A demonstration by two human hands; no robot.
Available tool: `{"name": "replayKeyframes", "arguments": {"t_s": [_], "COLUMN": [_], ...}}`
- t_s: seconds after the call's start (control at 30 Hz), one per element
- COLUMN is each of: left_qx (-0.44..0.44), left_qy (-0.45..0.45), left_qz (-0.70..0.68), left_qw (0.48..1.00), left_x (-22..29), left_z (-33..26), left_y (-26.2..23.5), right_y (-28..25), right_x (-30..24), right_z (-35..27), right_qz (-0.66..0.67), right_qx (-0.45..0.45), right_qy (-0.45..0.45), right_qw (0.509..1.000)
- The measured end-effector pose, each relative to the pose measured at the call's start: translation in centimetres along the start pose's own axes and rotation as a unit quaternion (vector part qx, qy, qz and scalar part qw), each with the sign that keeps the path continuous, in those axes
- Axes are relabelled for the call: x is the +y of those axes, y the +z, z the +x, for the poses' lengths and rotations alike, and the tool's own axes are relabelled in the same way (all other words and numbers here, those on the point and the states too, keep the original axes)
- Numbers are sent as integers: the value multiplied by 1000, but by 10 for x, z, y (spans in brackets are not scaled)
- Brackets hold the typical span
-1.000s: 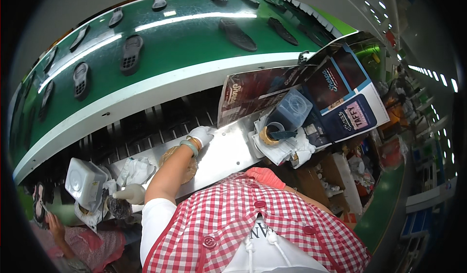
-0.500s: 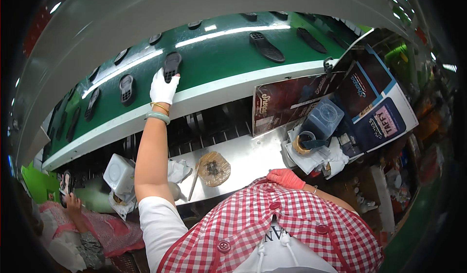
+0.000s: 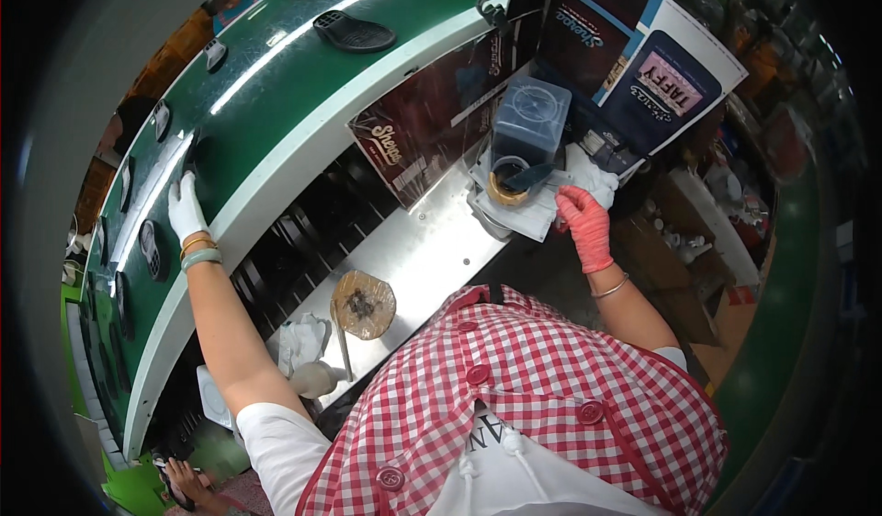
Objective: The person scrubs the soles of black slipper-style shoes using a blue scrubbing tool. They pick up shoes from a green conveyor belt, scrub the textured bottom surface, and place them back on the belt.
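Note:
My left hand [image 3: 186, 209], in a white glove, reaches over the green belt [image 3: 266, 116]. Its fingers are stretched out, and their tips meet the near end of a dark shoe sole [image 3: 192, 151] seen almost edge-on. My right hand [image 3: 584, 229], in a red glove, is raised beside a stack of white sheets and cloth. Thumb and fingers are drawn together there; whatever they pinch is too small to make out. Close by are a roll of tape [image 3: 506, 188] and a blue-grey plastic container [image 3: 530, 116]. Another black sole [image 3: 355, 33] lies farther along the belt.
Below the belt, a metal shelf [image 3: 432, 240] carries a round, wrapped brown pad [image 3: 365, 306], a thin stick [image 3: 342, 346] and crumpled white cloth [image 3: 303, 343]. Printed cardboard panels [image 3: 643, 75] stand behind the container. Other people are at the far side and lower left.
The view has turned right. My right hand has risen from my apron to the white sheets. My left hand stays at the sole, its fingers now straighter.

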State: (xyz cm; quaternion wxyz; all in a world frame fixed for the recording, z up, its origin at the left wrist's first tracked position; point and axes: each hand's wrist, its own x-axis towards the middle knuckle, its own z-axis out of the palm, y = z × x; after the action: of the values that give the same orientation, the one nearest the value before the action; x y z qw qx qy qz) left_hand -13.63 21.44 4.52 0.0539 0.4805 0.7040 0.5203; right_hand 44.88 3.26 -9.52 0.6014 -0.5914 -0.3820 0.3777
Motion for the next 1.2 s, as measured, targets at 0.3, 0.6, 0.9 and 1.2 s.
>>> {"name": "replayKeyframes", "arguments": {"t_s": [0.3,0.6,0.9,1.2], "left_qx": [-143,-236,-314,-364], "left_qy": [-31,-187,-410,-435], "left_qz": [-505,-640,-565,-566], "left_qw": [850,707,643,598], "left_x": [88,133,91,80], "left_z": [-243,-358,-400,-412], "left_y": [27,46,64,61], "right_y": [-47,-17,19,12], "right_x": [24,16,31,3], "right_z": [52,89,101,110], "right_qz": [-71,-76,-132,-240], "right_qx": [-1,-99,-218,-143], "right_qy": [26,39,-63,-126], "right_qw": [997,991,965,952]}}
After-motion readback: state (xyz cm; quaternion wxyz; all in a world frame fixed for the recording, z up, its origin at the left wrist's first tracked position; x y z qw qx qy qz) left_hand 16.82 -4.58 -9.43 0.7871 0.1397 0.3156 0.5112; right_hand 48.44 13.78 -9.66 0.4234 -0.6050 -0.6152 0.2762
